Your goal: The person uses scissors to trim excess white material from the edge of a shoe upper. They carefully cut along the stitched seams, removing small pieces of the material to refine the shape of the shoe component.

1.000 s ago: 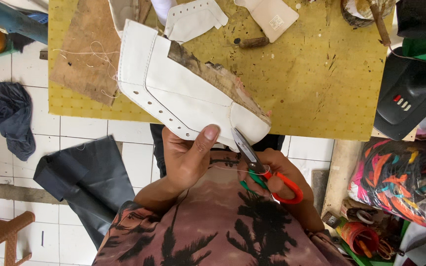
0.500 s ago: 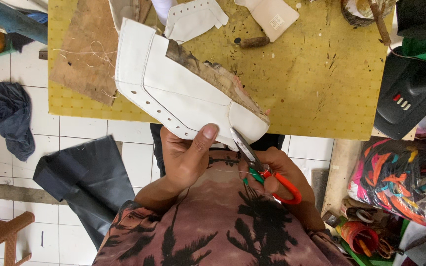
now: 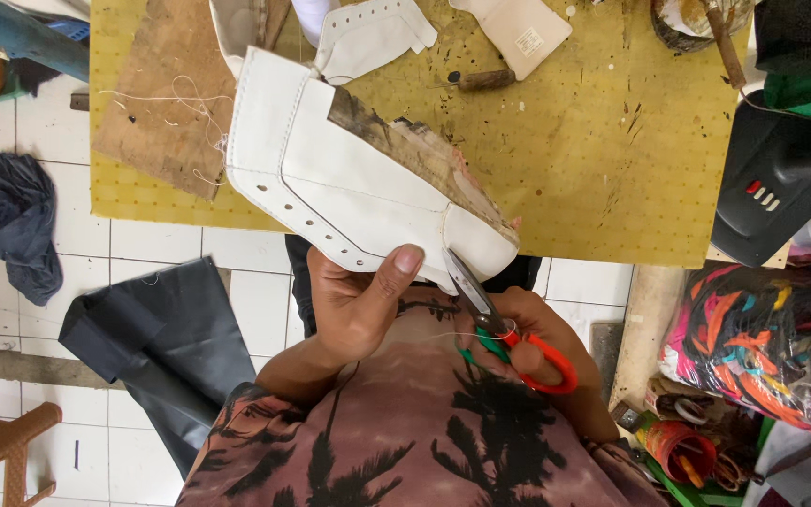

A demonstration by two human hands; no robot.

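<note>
Nearest is a brown shirt with dark palm prints [image 3: 405, 441]. Just beyond it, the left hand [image 3: 354, 305] is closed on the near edge of a white leather boot upper with punched eyelets [image 3: 349, 183], thumb pressed on its face. The right hand [image 3: 527, 343] grips scissors with red and green handles [image 3: 509, 333], the blades meeting the upper's near right tip. The upper hangs over the near edge of a yellow pegboard desk [image 3: 612, 141], which carries a brown leather scrap [image 3: 157, 103] at left and white cut pieces [image 3: 373, 33] farther back. Below, a white tiled floor [image 3: 161, 253] holds a dark folded sheet [image 3: 161, 347] and a dark cloth [image 3: 16, 221].
</note>
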